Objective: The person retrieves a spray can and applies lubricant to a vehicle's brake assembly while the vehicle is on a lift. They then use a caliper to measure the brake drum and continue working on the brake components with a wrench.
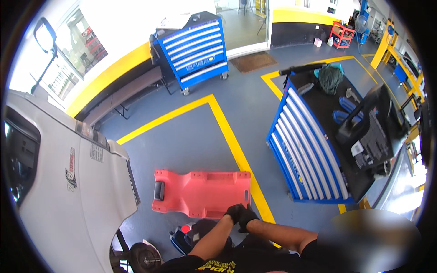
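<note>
Both my hands wear dark gloves and are close together in front of me, seeming to touch. My left hand (pixel 234 212) is beside my right hand (pixel 247 217), over the near right corner of a red mechanic's creeper (pixel 214 191). Their fingers merge in the dark gloves, so I cannot make out their grip or anything in it. The creeper lies flat on the floor, with a black headrest (pixel 159 191) at its left end and a slot at its right. Below it, by my left forearm, sits a dark blue container with a red cap (pixel 186 229).
A white vehicle (pixel 68 168) fills the left, its wheel (pixel 144 258) low down. At right stands a blue tool cabinet (pixel 305 150) with gloves, a cloth and a black case (pixel 371 136) on top. Another blue cabinet (pixel 195 52) and a bench (pixel 123 95) stand farther back.
</note>
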The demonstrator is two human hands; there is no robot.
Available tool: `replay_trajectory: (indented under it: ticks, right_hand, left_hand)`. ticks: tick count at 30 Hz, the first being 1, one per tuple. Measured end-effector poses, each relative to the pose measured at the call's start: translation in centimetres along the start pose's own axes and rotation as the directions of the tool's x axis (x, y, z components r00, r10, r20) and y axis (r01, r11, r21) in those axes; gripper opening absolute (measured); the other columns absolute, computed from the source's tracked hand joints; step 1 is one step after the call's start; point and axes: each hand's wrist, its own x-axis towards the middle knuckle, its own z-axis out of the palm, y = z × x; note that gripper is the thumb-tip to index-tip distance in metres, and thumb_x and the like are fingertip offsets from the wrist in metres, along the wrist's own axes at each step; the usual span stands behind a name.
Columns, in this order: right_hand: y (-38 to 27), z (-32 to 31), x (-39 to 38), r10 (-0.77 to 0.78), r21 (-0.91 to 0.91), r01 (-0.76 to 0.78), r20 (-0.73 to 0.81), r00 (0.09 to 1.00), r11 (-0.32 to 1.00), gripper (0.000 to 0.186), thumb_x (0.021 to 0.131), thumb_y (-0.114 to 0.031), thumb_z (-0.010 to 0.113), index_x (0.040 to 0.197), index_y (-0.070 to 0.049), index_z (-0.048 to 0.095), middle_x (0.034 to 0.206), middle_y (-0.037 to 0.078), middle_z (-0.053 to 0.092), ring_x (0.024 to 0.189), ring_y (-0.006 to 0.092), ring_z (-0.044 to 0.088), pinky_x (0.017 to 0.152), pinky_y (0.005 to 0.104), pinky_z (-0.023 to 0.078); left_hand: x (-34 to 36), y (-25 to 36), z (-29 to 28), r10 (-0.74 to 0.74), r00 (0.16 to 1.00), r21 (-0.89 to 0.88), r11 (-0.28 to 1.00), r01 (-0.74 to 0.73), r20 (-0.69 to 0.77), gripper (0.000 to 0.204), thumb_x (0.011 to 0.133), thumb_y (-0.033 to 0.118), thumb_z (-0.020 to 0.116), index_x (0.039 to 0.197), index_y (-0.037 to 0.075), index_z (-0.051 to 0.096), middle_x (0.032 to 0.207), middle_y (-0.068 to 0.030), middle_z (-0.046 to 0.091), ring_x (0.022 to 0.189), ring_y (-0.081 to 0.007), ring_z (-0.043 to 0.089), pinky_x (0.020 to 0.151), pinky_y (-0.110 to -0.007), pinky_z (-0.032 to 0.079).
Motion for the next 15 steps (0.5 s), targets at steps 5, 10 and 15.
replay_trajectory:
  ticks: [5,10,15]
  right_hand:
    - [10.5,-7.6,4.7,0.13,-0.033,-0.134,-0.105,0.986,0.99,0.091,0.08,-0.041,0.078,0.157,-0.012,0.04,0.163,0.017,0.039,0.155,0.0318,0.028,0.129,0.0588,0.005]
    - [18.8,-23.6,15.8,0.293,0.306,-0.244,-0.126,0.948,0.92,0.06,0.082,-0.033,0.075,0.135,-0.009,0.06,0.135,0.018,0.063,0.129,0.0319,0.058,0.108,0.0433,0.045]
    - [24.6,-38.4,24.4,-0.418,0.057,0.461,-0.335,0.844,0.886,0.055,0.096,-0.043,0.066,0.141,-0.013,0.061,0.132,0.021,0.067,0.12,0.0343,0.067,0.106,0.0449,0.05]
  left_hand:
    - [8.0,12.9,-14.2,0.167,0.986,0.782,0.611,-0.123,0.025,0.038,0.097,0.033,0.057,0.128,0.012,0.064,0.13,-0.0099,0.067,0.117,-0.0279,0.068,0.098,-0.043,0.054]
    - [19.4,13.9,-33.1,0.02,0.984,0.48,0.875,0.068,-0.176,0.053,0.098,0.048,0.05,0.143,0.019,0.054,0.144,-0.0029,0.06,0.131,-0.0244,0.059,0.109,-0.041,0.045]
    - [28.5,-1.6,-56.4,-0.366,0.894,0.538,0.714,0.449,-0.26,0.069,0.1,0.063,0.043,0.157,0.026,0.045,0.157,0.0042,0.052,0.145,-0.0209,0.049,0.12,-0.04,0.037]
